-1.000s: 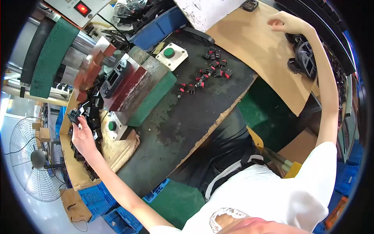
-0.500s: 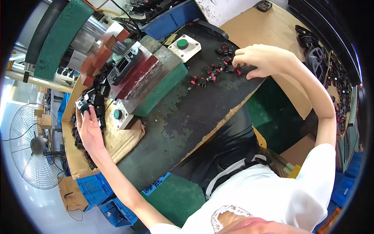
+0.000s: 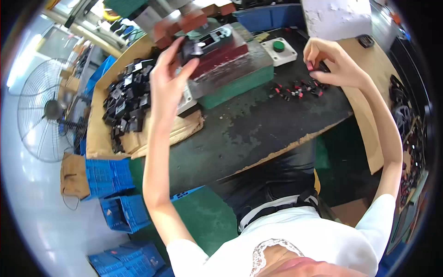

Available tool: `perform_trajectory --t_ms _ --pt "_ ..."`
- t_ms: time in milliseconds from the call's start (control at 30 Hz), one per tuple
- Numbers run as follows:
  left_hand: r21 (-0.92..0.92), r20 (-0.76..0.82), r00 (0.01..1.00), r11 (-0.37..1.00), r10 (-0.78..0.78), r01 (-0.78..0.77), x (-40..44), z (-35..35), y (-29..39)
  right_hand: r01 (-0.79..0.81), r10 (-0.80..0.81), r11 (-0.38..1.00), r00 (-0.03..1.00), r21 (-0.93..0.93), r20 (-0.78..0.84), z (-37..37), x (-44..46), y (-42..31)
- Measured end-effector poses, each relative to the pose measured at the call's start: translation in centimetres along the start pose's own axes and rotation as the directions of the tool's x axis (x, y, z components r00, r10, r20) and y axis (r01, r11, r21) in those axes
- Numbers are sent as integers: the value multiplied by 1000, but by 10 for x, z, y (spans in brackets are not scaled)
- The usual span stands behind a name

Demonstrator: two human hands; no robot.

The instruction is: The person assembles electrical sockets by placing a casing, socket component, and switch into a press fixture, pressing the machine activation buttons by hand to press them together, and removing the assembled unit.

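Note:
My left hand (image 3: 167, 76) is at the left end of the metal fixture (image 3: 217, 40) on the press bed, its thumb and fingers closed around a black plastic housing (image 3: 188, 51). Motion blurs that part, and I cannot tell whether it touches the fixture. Raised over the right side of the bench, my right hand (image 3: 339, 64) pinches a small red-and-black part (image 3: 311, 66), mostly covered by the fingers. Below that hand, several similar red-and-black parts (image 3: 300, 88) lie scattered on the dark bench (image 3: 240, 122).
Above the fixture hang the press's reddish blocks (image 3: 193, 21). A green button (image 3: 278, 46) sits on a white box behind the bench parts. At left stands a cardboard box (image 3: 99, 145) of black housings (image 3: 127, 99); beyond it are a fan (image 3: 51, 110) and blue crates (image 3: 108, 177).
My left hand has brought the black housing from above the cardboard box rightward to the fixture. My right hand has lifted from the scattered parts with one red-and-black part. The view has turned.

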State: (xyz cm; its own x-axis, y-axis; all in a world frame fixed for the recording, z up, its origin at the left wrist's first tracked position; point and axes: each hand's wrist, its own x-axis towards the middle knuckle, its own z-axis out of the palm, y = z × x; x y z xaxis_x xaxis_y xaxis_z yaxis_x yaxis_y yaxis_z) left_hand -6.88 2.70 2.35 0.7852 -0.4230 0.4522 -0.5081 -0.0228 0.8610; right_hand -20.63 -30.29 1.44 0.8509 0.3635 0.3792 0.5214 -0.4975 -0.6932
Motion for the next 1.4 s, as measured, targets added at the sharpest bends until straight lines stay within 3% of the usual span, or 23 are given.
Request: perform_trajectory --t_ms 33,100,233,300,367,400,500,633,767,800,933,1100,1233,1400 --pt "30 3 1000 999 21 -21 6 5 -5 67 -67 998 997 -6 -27 5 15 4" --pt "-36 -6 997 996 78 -78 19 15 -21 59 -56 997 996 48 -68 14 45 14" --pt "470 1 929 820 370 -327 40 18 -39 116 -90 990 960 83 -265 37 106 51" --pt "462 16 905 800 425 -383 47 18 -42 250 -227 968 909 22 -349 46 133 62" --pt "585 111 880 686 462 -433 52 19 -43 141 -112 988 940 68 -323 50 148 59" --pt "537 100 871 711 481 -454 53 21 -41 125 -84 987 939 105 -332 53 157 62" --pt "537 129 929 763 348 -361 60 15 -47 167 -145 983 959 72 -242 55 169 63" --pt "565 265 860 653 436 -505 61 12 -41 127 -143 984 982 -122 -127 48 175 54" --pt "622 313 864 603 394 -500 55 6 -39 228 -234 971 968 -68 -88 48 179 60" --pt "613 311 878 629 364 -478 53 5 -37 304 -304 952 939 -29 -159 51 180 60" --pt "603 341 874 633 346 -485 50 -1 -28 261 -264 963 963 -64 -49 47 185 62" --pt "601 315 939 736 139 -311 50 -2 -17 232 -233 970 972 -65 -3 46 186 58" --pt "630 368 922 697 120 -342 53 -7 -17 183 -176 973 982 -138 65 39 183 48" --pt "669 395 913 651 100 -360 56 -12 -16 207 -204 975 978 -75 47 41 185 54"
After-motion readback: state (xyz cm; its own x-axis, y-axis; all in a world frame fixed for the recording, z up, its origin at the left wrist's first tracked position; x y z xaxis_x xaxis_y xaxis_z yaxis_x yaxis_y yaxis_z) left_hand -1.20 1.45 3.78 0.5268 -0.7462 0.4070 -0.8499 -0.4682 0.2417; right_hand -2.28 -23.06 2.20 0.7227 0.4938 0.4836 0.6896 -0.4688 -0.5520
